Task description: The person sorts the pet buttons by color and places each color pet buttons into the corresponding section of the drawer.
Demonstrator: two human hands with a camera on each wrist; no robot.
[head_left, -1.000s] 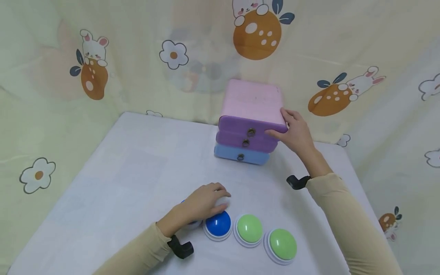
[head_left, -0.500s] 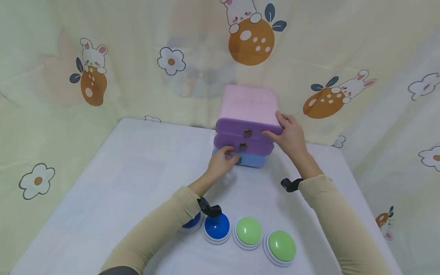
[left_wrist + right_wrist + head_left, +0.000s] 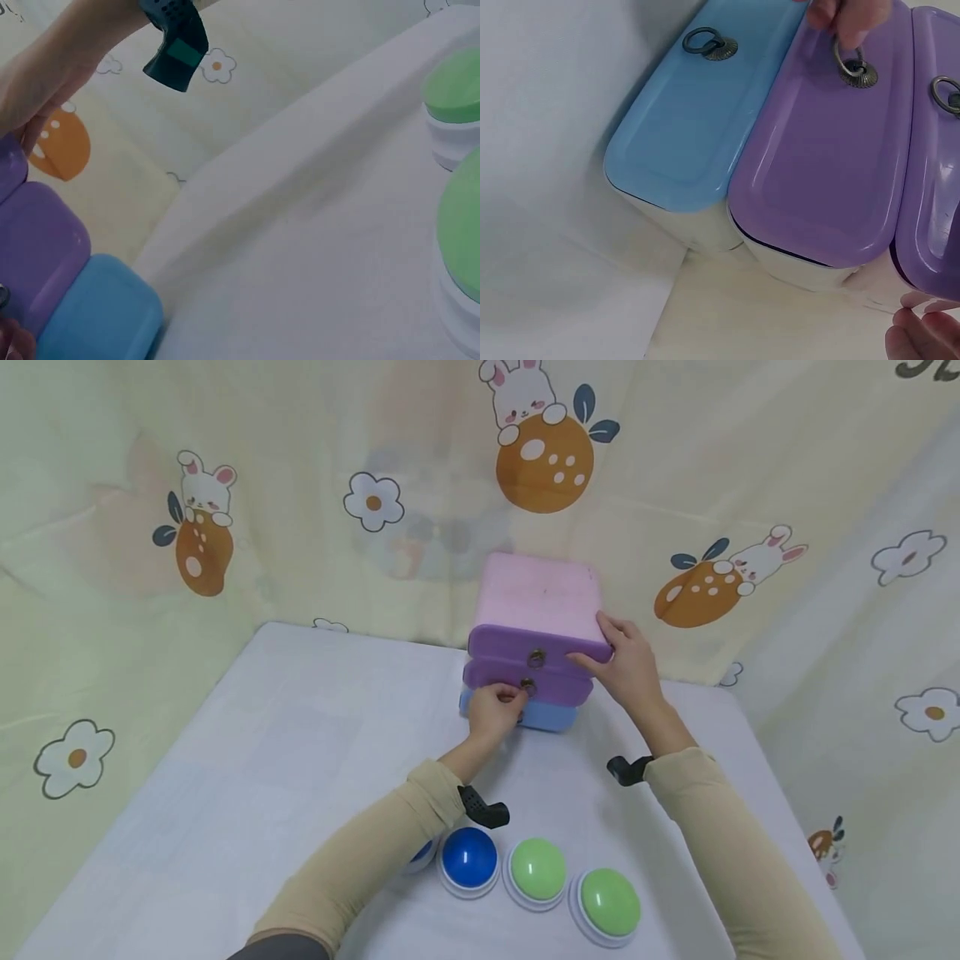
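Against the wall stands a small drawer cabinet point(image 3: 540, 593) with a pink top. It has two purple drawers above a light blue drawer point(image 3: 551, 717), each with a metal ring pull. My left hand point(image 3: 492, 717) pinches the ring pull point(image 3: 859, 73) of the middle purple drawer point(image 3: 817, 165) between thumb and fingers, seen close up in the right wrist view. Meanwhile my right hand point(image 3: 630, 667) grips the cabinet's upper right edge, thumb on the top purple drawer point(image 3: 502, 643) and fingers along the side. All three drawers look closed.
Near the front of the white table point(image 3: 322, 718) is a row of dome push buttons on white bases. Two are green point(image 3: 538, 868), one is blue point(image 3: 469, 857), and another blue one is partly covered by my left sleeve point(image 3: 375, 852). A patterned cloth point(image 3: 300, 527) hangs behind.
My left hand has left the blue buttons, moved up and forward to the cabinet, and taken hold of the middle drawer's ring pull. The right hand keeps its grip on the cabinet.
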